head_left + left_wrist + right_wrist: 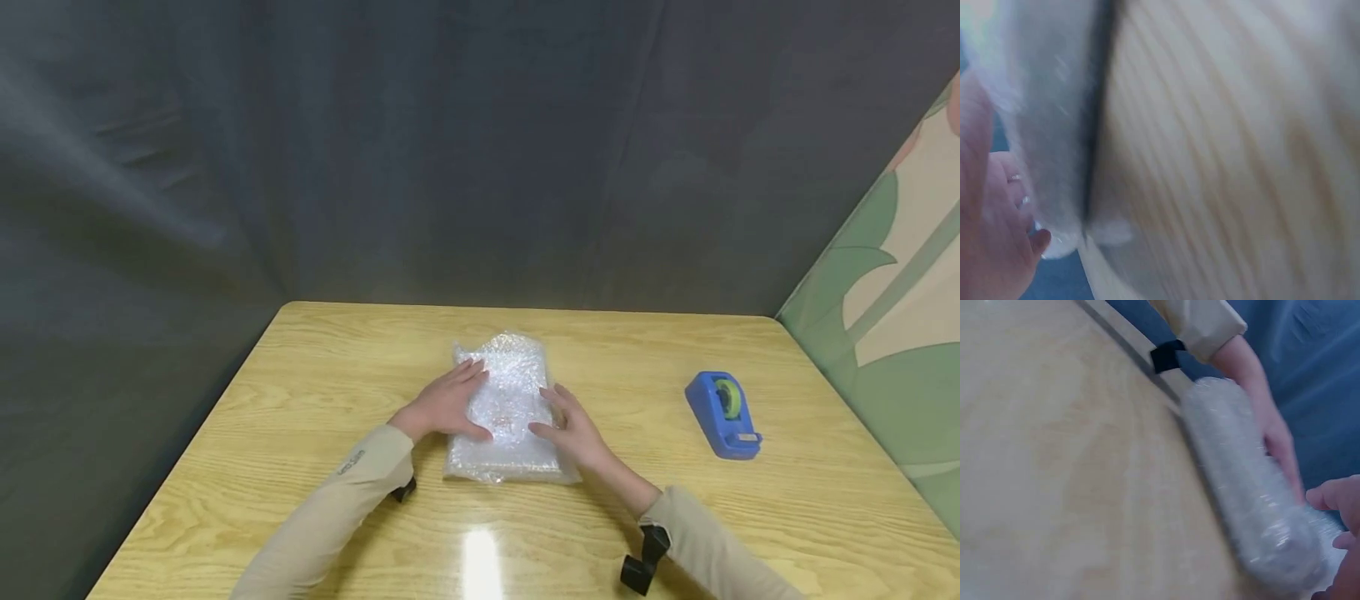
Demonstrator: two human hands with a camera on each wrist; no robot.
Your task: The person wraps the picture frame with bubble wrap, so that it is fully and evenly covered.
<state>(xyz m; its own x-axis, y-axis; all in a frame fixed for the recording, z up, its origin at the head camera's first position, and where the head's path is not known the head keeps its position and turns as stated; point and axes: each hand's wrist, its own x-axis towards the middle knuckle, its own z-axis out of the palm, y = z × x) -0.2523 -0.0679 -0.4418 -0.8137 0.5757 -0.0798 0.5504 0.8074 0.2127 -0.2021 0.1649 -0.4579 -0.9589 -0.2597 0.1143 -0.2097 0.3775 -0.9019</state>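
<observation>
Right now I am resting both open hands, left hand (444, 406) and right hand (573, 427), flat on the bubble-wrapped bundle (506, 408) lying mid-worktop (300, 400), its long axis running away from me between them.

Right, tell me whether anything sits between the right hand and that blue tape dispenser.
Nothing visible does. The right hand rests on the bubble-wrapped package and the tape dispenser stands apart to its right, with only bare table between them. The left hand rests on the package's other side, out of that path.
</observation>
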